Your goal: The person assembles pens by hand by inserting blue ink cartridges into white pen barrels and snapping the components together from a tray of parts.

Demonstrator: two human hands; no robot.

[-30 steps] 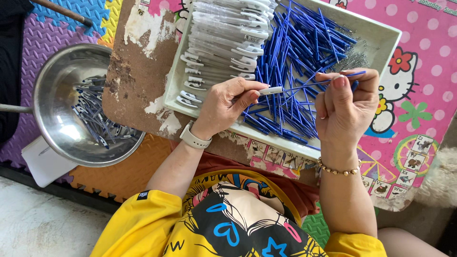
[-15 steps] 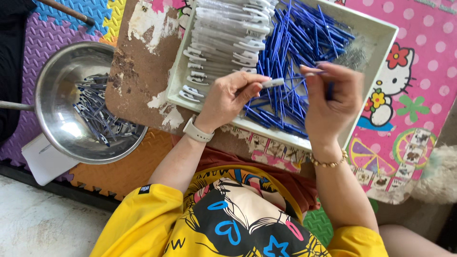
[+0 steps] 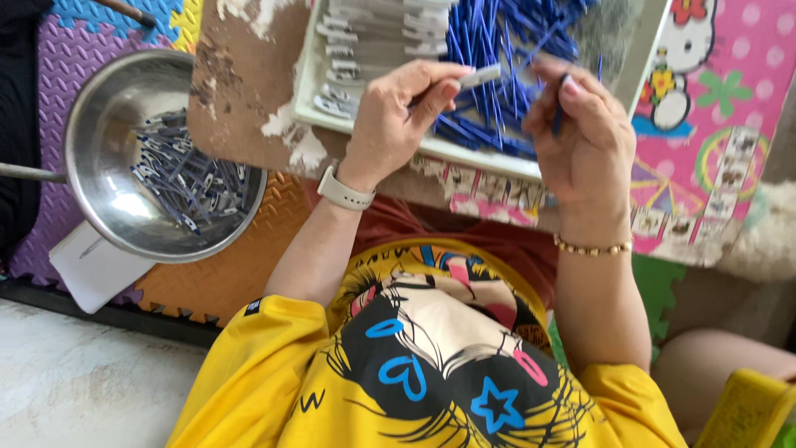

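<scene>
The left hand point(image 3: 398, 116), at upper centre of the frame, is pinched shut on a small pale cap point(image 3: 481, 77), thumb and forefinger closed around one end so the other sticks out to the right; the right hand point(image 3: 580, 141), just right of it, is curled closed on a thin blue refill point(image 3: 560, 112), of which only a short dark length shows between the fingers. A second ago the refill lay out in the open across the right fingertips, pointing at the cap; half a second ago the two hands had drawn together over the tray; now the refill is mostly swallowed by the fist and the cap tip stands just beside the right fingers, near but, as far as I can tell, not yet touching the refill; so the two parts look to be at the point of meeting, not joined.

Both hands hover over the white tray point(image 3: 497, 162) along the top edge; its right half holds a heap of blue refills point(image 3: 489, 50), its left half rows of pale caps point(image 3: 365, 41); the tray sits on a worn brown board point(image 3: 240, 91). At the left of the frame a steel bowl point(image 3: 91, 166) holds a pile of grey finished pieces point(image 3: 186, 187), well apart from the hands; the bowl has kept its place, though the view has shifted closer.
</scene>
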